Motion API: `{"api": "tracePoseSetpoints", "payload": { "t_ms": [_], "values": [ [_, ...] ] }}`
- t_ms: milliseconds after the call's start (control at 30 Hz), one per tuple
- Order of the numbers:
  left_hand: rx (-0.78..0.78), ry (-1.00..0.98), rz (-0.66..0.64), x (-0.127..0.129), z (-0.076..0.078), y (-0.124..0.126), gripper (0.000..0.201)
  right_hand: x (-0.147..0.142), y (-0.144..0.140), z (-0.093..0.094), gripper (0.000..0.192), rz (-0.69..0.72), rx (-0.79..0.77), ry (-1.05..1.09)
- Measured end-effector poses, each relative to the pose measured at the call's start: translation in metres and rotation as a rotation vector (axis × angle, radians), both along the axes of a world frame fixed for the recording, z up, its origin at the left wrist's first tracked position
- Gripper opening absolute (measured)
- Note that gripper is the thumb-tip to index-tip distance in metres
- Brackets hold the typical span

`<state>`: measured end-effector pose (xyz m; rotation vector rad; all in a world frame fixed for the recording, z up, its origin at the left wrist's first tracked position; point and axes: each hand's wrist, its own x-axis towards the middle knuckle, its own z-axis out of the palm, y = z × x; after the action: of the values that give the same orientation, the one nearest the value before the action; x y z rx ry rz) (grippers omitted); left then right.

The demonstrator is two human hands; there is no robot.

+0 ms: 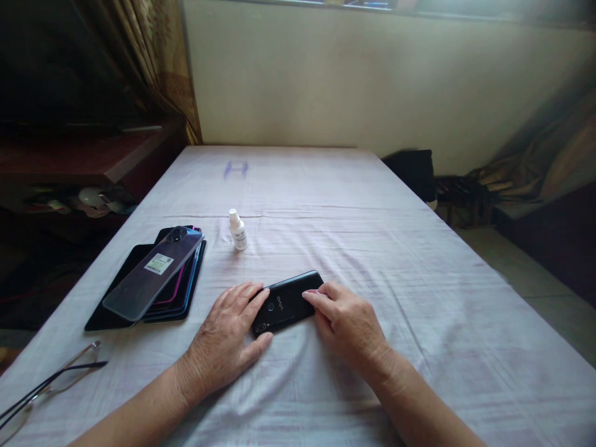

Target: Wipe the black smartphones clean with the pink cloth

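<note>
Our left hand [228,338] and right hand [347,320] rest flat, fingers loose, against either end of a black phone [285,303] lying face down on the white sheet [372,248] before us, neither hand gripping it. To the left sits a stack of phone cases [153,276], with a small white bottle [238,230] beyond and glasses [46,385] at the near edge.

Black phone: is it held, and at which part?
Not lifted. The black phone lies back-up on the white cloth; left hand steadies its camera end, right hand fingertips touch the right edge.
</note>
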<state>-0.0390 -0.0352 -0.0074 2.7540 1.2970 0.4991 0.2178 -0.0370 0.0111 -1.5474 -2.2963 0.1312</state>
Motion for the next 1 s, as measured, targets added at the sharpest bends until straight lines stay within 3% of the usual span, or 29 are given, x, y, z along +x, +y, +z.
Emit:
{"api": "tracePoseSetpoints", "payload": {
  "t_ms": [200, 400, 600, 700, 767, 867, 933, 1000],
  "values": [
    [0.005, 0.013, -0.004, 0.0, -0.001, 0.0, 0.056, 0.015, 0.006, -0.003, 0.032, -0.124, 0.002, -0.032],
    [-0.011, -0.013, 0.01, 0.0, -0.002, 0.0, 0.056, 0.003, 0.002, -0.002, 0.035, -0.001, 0.006, 0.011],
    [-0.016, -0.023, 0.006, -0.001, -0.004, -0.001, 0.055, 0.015, 0.007, -0.003, 0.033, -0.117, 0.006, -0.021],
    [-0.032, -0.043, 0.024, 0.001, -0.002, 0.0, 0.052, 0.007, 0.004, -0.001, 0.033, -0.054, 0.013, -0.013],
    [-0.044, -0.065, 0.009, 0.006, 0.008, 0.001, 0.048, 0.002, 0.002, 0.0, 0.035, 0.002, 0.005, 0.002],
    [-0.114, -0.145, -0.087, 0.014, 0.038, -0.003, 0.039, 0.005, 0.003, -0.001, 0.037, -0.023, 0.011, 0.002],
    [-0.239, -0.236, -0.158, 0.013, 0.059, -0.016, 0.035, 0.012, 0.006, -0.004, 0.037, -0.069, 0.02, -0.011],
    [-0.382, -0.173, -0.22, 0.004, 0.069, -0.04, 0.033, 0.02, 0.008, -0.007, 0.036, -0.083, 0.028, -0.019]
  ]
}}
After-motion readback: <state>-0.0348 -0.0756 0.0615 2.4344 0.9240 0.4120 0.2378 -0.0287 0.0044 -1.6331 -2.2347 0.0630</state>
